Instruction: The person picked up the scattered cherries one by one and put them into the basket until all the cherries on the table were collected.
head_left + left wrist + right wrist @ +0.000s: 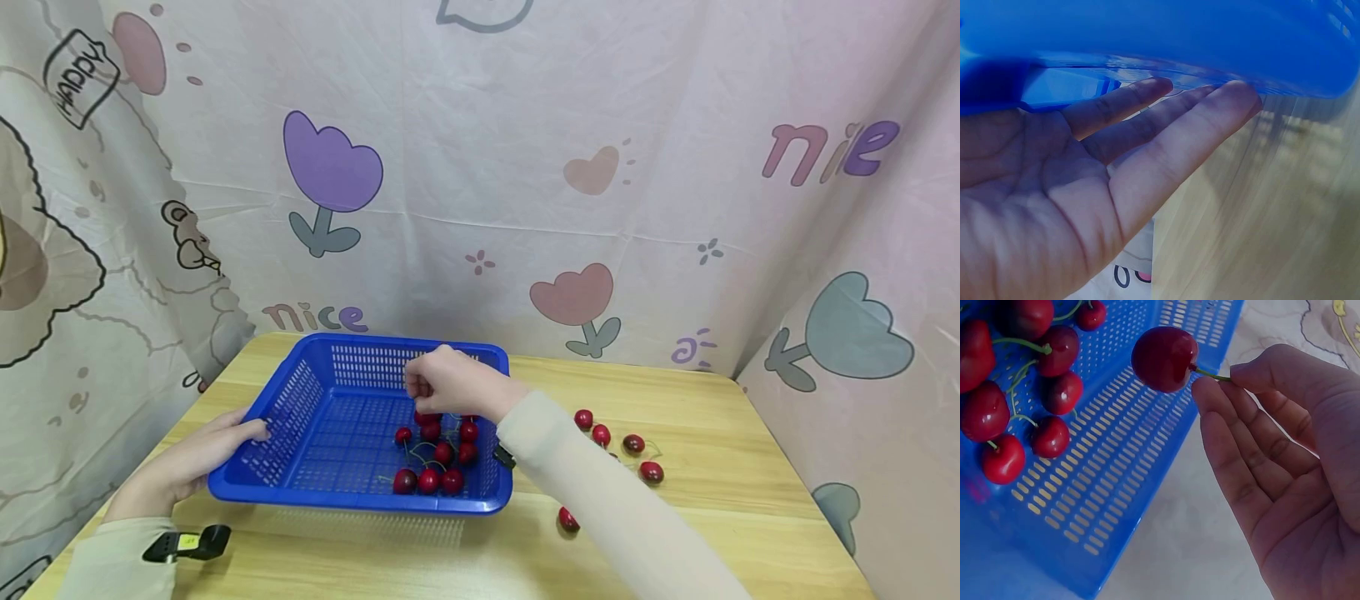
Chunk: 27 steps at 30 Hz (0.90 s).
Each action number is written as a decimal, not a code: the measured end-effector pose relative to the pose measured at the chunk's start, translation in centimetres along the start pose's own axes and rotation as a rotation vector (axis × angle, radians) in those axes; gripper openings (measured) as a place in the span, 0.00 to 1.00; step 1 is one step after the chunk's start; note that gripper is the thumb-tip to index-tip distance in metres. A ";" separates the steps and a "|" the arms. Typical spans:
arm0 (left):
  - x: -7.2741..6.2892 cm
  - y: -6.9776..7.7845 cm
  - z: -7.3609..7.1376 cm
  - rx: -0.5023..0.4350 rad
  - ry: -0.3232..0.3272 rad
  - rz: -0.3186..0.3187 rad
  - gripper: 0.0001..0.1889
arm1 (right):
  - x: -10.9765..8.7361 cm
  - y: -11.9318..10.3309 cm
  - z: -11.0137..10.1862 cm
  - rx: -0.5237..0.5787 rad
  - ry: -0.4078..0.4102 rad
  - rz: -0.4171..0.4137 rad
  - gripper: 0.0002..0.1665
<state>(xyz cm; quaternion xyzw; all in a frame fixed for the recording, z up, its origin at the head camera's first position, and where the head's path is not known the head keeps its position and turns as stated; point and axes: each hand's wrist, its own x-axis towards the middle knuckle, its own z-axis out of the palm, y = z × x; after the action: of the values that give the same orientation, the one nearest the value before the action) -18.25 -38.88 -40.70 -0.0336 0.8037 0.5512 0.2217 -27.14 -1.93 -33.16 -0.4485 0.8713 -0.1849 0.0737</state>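
A blue plastic basket point(360, 502) with slotted walls is tilted on the table, its left side raised. My left hand point(201, 454) holds that left side, thumb over the rim; in the left wrist view its fingers point(1166, 147) reach under the basket. Above the basket's right part, my right hand point(461, 382) pinches a dark red cherry point(1165, 359) by its green stem between thumb and fingertips. The cherry hangs over the slotted wall in the right wrist view. Several cherries point(429, 481) with stems lie inside the basket, toward its right end.
Several loose cherries point(651, 472) lie on the light wooden table point(720, 500) right of the basket. One more cherry point(567, 521) is beside my right sleeve, partly covered by it. A printed curtain point(465, 167) hangs behind the table and along both sides.
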 end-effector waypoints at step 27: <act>-0.1 0.0 0.0 -0.015 -0.023 0.028 0.40 | 2.3 -2.7 2.5 -0.058 -0.149 -0.081 0.01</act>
<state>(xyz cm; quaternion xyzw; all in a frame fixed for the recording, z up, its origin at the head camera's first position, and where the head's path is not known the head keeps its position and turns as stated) -18.13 -38.92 -40.70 -0.0178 0.7973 0.5608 0.2227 -25.72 -5.87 -34.37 -0.4979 0.8495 -0.1284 0.1179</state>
